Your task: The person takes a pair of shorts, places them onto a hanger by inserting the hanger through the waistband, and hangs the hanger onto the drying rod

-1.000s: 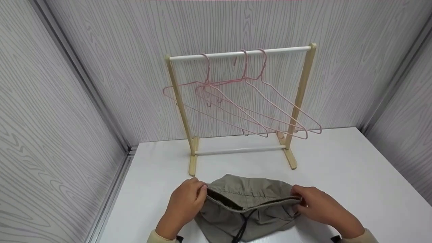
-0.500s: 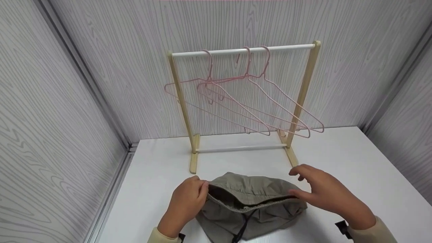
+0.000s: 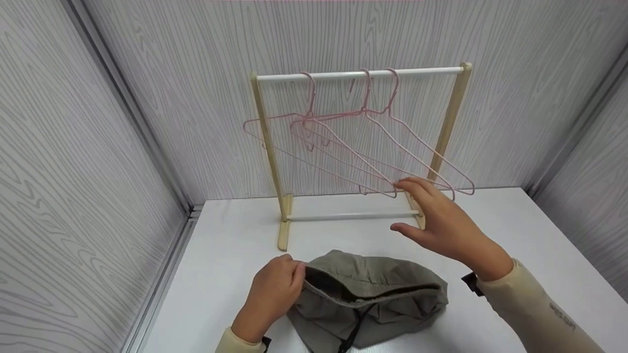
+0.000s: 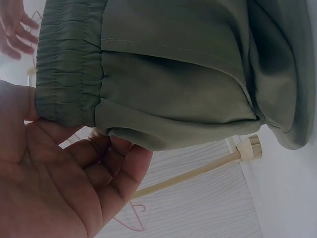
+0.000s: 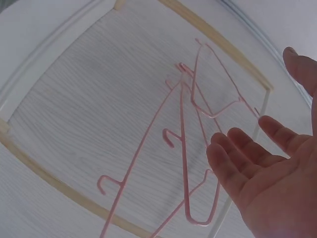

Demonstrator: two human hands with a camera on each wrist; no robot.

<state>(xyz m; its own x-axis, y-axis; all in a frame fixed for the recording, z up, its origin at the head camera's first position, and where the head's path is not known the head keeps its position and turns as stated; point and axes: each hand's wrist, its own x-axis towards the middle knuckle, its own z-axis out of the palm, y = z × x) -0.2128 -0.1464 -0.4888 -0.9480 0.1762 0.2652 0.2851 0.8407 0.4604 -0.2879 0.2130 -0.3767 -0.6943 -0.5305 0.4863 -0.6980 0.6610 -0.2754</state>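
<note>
Olive-grey shorts (image 3: pixel 392 269) with an elastic waistband (image 4: pixel 69 64) and a black drawstring (image 3: pixel 351 338) lie on the white table, waist opening gaping upward. My left hand (image 3: pixel 274 289) pinches the waistband's left end; the left wrist view shows the fingers curled behind the fabric. My right hand (image 3: pixel 444 225) is raised beyond the shorts, holding nothing, with fingers extended and thumb spread. Its fingertips overlap the lower right corner of the leftmost pink hanger (image 3: pixel 313 93) in the head view. Several pink hangers (image 5: pixel 183 129) hang before that palm in the right wrist view.
A small garment rack with wooden posts (image 3: pixel 268 147) and a white rod (image 3: pixel 427 71) stands behind the shorts, its feet on the table (image 3: pixel 221 235). Wood-grain panels (image 3: pixel 186 98) enclose the table at the back and both sides.
My right hand has let go of the waistband's right end and moved up and forward to the hangers. My left hand keeps its hold, and the shorts stay in place.
</note>
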